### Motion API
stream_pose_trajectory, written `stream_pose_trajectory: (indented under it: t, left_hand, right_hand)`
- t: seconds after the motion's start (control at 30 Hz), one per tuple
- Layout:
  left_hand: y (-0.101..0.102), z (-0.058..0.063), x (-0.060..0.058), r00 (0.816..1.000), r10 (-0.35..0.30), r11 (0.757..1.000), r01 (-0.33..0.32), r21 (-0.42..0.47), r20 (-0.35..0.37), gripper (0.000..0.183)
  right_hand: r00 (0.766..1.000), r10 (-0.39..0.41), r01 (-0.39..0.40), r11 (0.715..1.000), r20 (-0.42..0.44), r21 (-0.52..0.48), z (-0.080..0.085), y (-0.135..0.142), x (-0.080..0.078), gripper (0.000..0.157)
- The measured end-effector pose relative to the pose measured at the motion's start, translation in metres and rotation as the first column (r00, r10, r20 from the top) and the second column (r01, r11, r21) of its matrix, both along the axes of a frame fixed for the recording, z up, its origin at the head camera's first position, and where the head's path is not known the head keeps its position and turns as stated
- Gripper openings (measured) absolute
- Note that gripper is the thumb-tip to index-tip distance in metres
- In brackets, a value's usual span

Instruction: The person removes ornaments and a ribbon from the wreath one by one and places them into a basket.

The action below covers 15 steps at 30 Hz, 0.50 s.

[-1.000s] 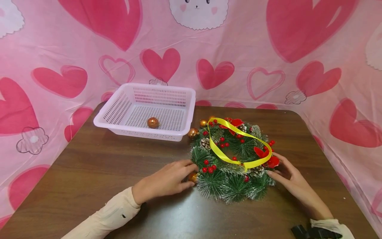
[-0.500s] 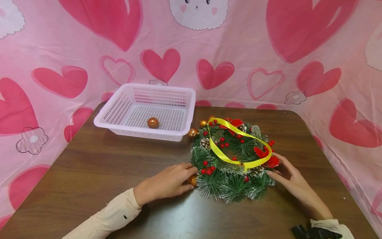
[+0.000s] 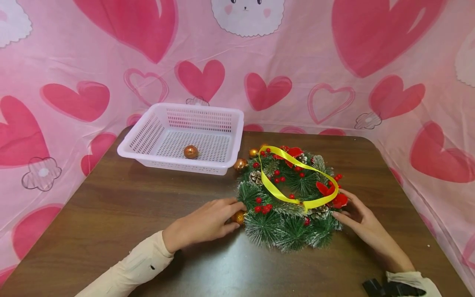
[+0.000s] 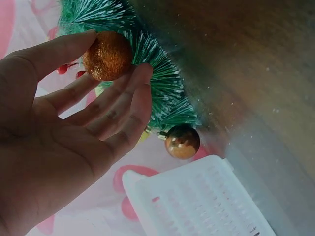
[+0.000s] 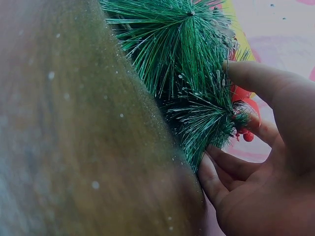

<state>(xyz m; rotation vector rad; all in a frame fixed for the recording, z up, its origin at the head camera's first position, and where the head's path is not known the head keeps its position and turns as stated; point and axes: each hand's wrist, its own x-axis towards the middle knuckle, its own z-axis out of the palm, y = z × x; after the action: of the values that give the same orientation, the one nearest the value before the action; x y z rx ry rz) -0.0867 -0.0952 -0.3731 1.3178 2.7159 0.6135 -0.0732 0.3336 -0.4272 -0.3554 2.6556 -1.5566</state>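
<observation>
A green Christmas wreath [image 3: 263, 229] with frosted tips, red berries, pinecones and red flowers lies on the table. A yellow ribbon [image 3: 276, 193] loops over its top. At the wreath's left edge my left hand [image 3: 204, 220] pinches a glittery gold bauble [image 4: 107, 56] between thumb and fingers, as the left wrist view shows. My right hand [image 3: 365, 222] grips the wreath's right side by a red flower [image 3: 339, 201]; in the right wrist view its fingers curl about the green needles [image 5: 211, 118]. A shiny copper bauble [image 3: 240, 165] hangs out at the wreath's back left.
Behind and to the left stands a white plastic basket [image 3: 182, 166] with slotted walls, close to the wreath. One copper bauble [image 3: 191, 152] sits inside it. Pink heart-printed cloth [image 3: 222, 49] hangs behind the brown table [image 3: 130, 194].
My left hand dipped slightly toward the near left, then came back up with the glittery bauble. The red berries beside it shifted a little. My right hand has stayed in place.
</observation>
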Motion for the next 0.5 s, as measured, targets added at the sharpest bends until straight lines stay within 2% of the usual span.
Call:
stream_pose_trajectory:
  t: [0.17, 0.5]
  left_hand:
    - [-0.0013, 0.0039, -0.0001, 0.999, -0.008, 1.0, 0.009, 0.026, -0.033, 0.032]
    - [-0.0017, 0.0102, 0.0017, 1.0, 0.009, 0.999, -0.009, 0.044, -0.004, 0.035]
  right_hand:
    - [1.0, -0.003, 0.003, 1.0, -0.003, 0.001, 0.0012, -0.0005, 0.0004, 0.064]
    - [1.0, 0.013, -0.013, 1.0, -0.007, -0.014, 0.0011, -0.0004, 0.0005, 0.063]
